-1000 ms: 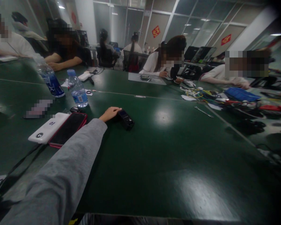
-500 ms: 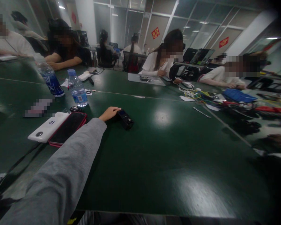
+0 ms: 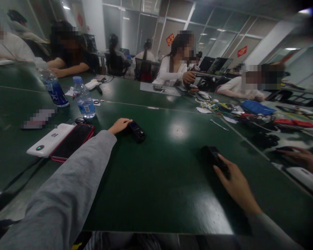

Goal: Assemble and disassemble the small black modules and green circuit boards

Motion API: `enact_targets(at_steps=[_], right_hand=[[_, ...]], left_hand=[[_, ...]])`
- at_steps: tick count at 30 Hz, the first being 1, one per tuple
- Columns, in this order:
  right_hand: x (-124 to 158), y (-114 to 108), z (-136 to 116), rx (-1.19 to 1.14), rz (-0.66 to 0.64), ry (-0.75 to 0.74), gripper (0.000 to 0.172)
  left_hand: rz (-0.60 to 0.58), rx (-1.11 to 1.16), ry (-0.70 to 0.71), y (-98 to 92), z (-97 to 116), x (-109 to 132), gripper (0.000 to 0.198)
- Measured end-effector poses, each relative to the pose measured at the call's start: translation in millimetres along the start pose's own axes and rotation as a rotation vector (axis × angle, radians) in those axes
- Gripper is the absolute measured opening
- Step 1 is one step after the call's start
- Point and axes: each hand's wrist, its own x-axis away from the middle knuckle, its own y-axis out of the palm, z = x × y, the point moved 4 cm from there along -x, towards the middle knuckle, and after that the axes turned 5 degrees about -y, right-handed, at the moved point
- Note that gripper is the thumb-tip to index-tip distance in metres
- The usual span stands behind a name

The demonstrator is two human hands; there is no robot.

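Observation:
Far out on the green table, my left hand has its fingers closed on the back end of a small black handheld device with a screen, which lies flat. My right hand, at the right, grips a dark oblong object between thumb and fingers. Its kind is blurred, and its rear part is hidden by the hand. Beside my left forearm are a phone in a red case and a white power bank-like device marked 01.
Two bottles, a clear one and a blue-labelled one, stand beyond the phone. A wrench lies near tangled cables and a blue pouch. Another person's hand is at the right edge. Several people sit across the table.
My right hand has come into view from the lower right, holding the dark oblong object. My left hand stays at the black device. A person opposite has raised a hand.

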Motion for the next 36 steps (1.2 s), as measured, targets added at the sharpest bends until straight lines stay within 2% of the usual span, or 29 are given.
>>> enact_targets(at_steps=[3, 6, 8, 10, 12, 16, 18, 20, 22, 23, 26, 29, 32, 36], right_hand=[[-55, 55, -76, -0.135, -0.087, -0.159, 0.056], [-111, 100, -150, -0.132, -0.135, -0.291, 0.053], [-136, 122, -184, -0.121, -0.123, -0.336, 0.053], [-147, 135, -202, -0.078, -0.067, -0.371, 0.056], [-147, 136, -211, -0.041, 0.005, -0.4, 0.058], [-128, 119, -223, -0.092, 0.1, -0.405, 0.055], [-117, 114, -238, -0.131, 0.049, -0.482, 0.057], [-106, 116, -257, -0.144, -0.072, -0.649, 0.06], [-99, 119, -270, -0.147, -0.184, -0.785, 0.054], [-98, 121, -273, -0.153, -0.212, -0.806, 0.049], [-102, 122, -268, -0.191, -0.185, -0.714, 0.04], [-107, 123, -260, -0.246, -0.136, -0.619, 0.049], [-109, 128, -257, -0.3, -0.2, -0.584, 0.057], [-110, 128, -255, -0.349, -0.198, -0.53, 0.045]], left_hand=[[0.02, -0.002, 0.021, -0.9, 1, 1, 0.045], [0.006, -0.015, 0.039, -1.4, 2, 1, 0.046], [-0.006, -0.026, 0.04, -1.4, 2, 1, 0.048], [-0.01, -0.027, 0.043, -1.2, 2, 1, 0.049], [-0.005, -0.022, 0.041, -0.8, 1, 1, 0.05], [-0.012, -0.02, 0.032, 1.0, 0, -1, 0.049], [-0.01, -0.013, 0.037, 1.6, 0, -2, 0.049], [0.007, -0.007, 0.042, 1.6, 1, -2, 0.049], [0.015, -0.009, 0.051, 1.8, 2, -2, 0.051], [0.014, -0.011, 0.057, 2.0, 3, -2, 0.051], [0.011, -0.026, 0.049, 2.1, 4, -1, 0.051], [-0.006, -0.033, 0.058, 2.2, 4, -1, 0.051], [-0.018, -0.015, 0.099, 2.1, 6, -1, 0.049], [-0.02, -0.012, 0.092, 1.6, 7, 0, 0.048]])
